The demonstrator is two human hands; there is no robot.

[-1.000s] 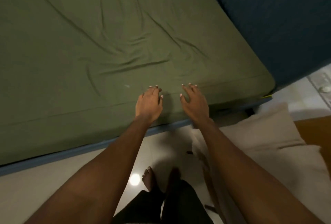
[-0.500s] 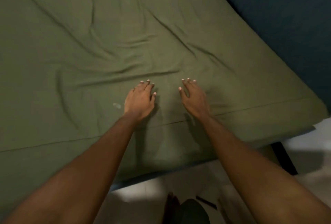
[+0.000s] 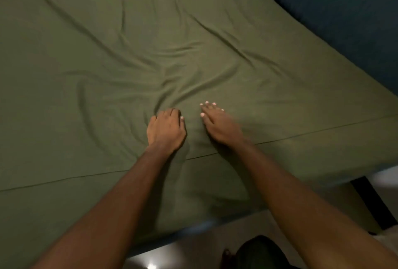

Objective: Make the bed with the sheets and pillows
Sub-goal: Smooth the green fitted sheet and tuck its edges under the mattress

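Green sheet (image 3: 97, 49) spread over mattress, creased mid-bed. Left hand (image 3: 165, 131) near front edge, fingers curled, gripping sheet fold. Right hand (image 3: 219, 125) just beside, fingers straight, flat on sheet, holding nothing. Dark blue panel (image 3: 344, 21) far right.

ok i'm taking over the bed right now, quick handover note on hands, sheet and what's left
Left hand: fingers curled into a fold of the green sheet, near the front edge.
Right hand: flat on the sheet, fingers straight, beside the left.
Done: sheet is spread over the whole top and hangs over the near side.
Left: creases across the middle need smoothing; no pillows in view.
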